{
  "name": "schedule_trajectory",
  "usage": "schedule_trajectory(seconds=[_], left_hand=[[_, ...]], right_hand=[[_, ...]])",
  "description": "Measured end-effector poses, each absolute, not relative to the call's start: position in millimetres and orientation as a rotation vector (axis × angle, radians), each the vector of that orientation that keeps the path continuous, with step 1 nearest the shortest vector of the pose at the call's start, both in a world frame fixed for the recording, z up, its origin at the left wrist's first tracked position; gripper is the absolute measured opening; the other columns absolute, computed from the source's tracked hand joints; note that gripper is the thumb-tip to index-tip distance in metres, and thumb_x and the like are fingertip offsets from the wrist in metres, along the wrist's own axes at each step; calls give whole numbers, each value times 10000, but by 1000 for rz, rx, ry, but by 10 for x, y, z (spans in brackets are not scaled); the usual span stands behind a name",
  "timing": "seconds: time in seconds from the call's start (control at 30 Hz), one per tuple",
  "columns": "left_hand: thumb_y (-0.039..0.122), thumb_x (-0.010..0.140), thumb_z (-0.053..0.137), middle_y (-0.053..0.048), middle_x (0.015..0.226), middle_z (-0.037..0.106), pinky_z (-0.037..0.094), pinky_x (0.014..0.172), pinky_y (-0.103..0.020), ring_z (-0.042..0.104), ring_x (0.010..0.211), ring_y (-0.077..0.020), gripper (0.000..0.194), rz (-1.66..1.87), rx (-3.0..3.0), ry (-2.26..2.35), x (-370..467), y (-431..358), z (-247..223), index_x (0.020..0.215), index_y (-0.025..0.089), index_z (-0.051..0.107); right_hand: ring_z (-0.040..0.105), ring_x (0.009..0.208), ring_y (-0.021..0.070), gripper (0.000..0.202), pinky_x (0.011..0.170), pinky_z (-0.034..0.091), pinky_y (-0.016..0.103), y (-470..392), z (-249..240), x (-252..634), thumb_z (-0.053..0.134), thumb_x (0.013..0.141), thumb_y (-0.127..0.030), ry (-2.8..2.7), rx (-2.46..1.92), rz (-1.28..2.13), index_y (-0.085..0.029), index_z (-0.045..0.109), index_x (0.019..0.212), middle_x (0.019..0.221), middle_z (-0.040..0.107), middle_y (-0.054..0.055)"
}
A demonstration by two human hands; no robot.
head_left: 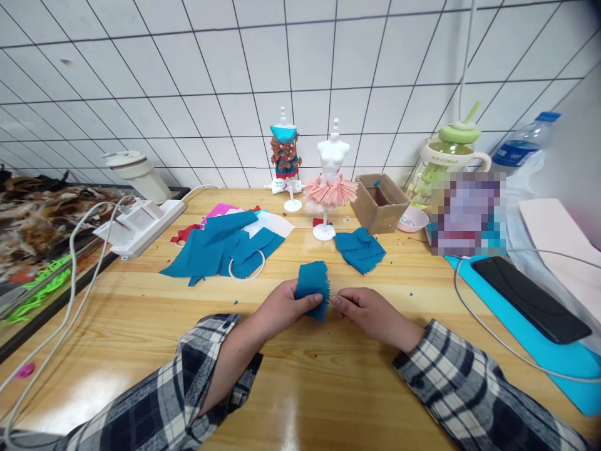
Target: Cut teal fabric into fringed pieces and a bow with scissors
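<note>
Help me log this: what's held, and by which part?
Left hand: jagged-edged rectangular teal cloth, by its lower half. Right hand: cannot be told.

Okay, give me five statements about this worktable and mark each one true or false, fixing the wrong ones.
1. The left hand holds a piece of blue cloth. True.
2. The pink-skirted dress form stands left of the brown-bowed one. False: the pink-skirted dress form is on the right.
3. The pink bowl sits beside the cardboard box. True.
4. The white ring lies inside the cardboard box. False: the white ring lies partly over the larger blue cloth.
5. The clear bottle has a blue cap. True.
</note>
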State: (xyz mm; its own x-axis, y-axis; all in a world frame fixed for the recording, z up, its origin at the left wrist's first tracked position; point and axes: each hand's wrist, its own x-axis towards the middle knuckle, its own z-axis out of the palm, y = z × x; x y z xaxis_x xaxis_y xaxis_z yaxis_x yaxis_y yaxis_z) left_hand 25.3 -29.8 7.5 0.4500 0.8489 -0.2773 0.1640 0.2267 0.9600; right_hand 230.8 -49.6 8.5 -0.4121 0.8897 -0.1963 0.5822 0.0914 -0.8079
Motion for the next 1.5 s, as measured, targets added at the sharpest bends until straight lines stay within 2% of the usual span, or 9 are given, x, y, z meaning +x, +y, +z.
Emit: schedule_trajectory(seconds=[0.43,0.67,0.93,1.27,1.5], left_hand=[[427,730,707,4,725,635,442,649,-259,546,659,-147,288,594,1284,1022,253,-300,107,751,153,621],[412,737,702,1,724,616,433,642,-251,530,658,-139,285,592,1267,1000,234,-295,80,773,142,616],[416,736,692,9,717,612,436,636,-253,522,651,-140,281,545,1330,996,232,-294,95,764,150,605],[388,746,689,29,699,579,416,626,-231,488,648,-122,249,512,1350,979,227,-279,89,741,154,605],[401,753,681,9,751,623,440,667,-248,524,693,-141,257,473,1387,964,216,-269,79,787,148,650]], right_hand=[[421,572,125,462,537,304,246,-485,78,2310,381,928,-535,-2057,-1453,1226,-195,496,637,583,457,-31],[446,527,118,474,531,328,244,-481,171,2347,367,940,-504,-1943,-1437,1328,-185,562,648,540,474,-30],[442,472,106,507,480,317,235,-501,118,2385,405,910,-578,-1924,-1470,1490,-172,596,673,507,472,-25],[456,522,109,491,510,309,234,-493,151,2366,418,916,-545,-2030,-1460,1354,-172,614,664,545,499,-17],[486,578,120,488,546,317,250,-475,127,2366,415,921,-531,-2089,-1442,1310,-172,645,684,600,567,-3]])
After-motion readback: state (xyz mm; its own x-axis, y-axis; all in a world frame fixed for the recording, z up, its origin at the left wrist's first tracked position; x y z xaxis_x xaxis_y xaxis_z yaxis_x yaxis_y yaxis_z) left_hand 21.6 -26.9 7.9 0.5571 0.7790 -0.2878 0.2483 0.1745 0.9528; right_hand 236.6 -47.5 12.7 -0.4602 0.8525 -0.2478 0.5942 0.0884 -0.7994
